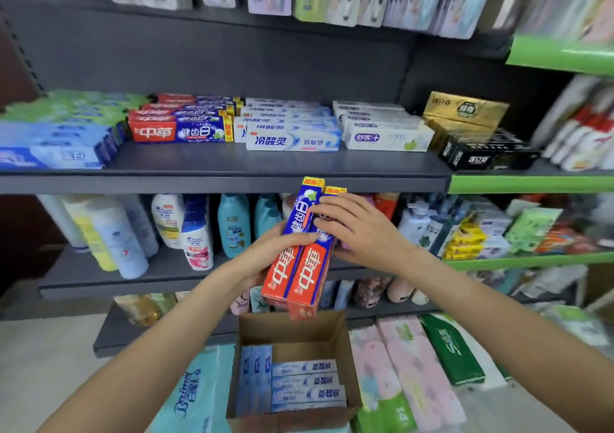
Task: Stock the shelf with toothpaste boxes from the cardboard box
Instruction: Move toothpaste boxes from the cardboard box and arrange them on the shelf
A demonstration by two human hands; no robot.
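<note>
Two red-and-blue boxes (300, 260) side by side, tilted, above the open carton (292, 336) and below the shelf (232, 163). Left hand (265, 256) curled round their left side, thumb on top; right hand (358, 230) touching the upper right, fingers fairly straight. More boxes in the carton.

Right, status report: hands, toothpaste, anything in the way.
Left hand grips two red-and-blue toothpaste boxes; right hand steadies them, fingers flat. Held above the cardboard box, below the shelf. Matching stack ahead, path clear.
</note>
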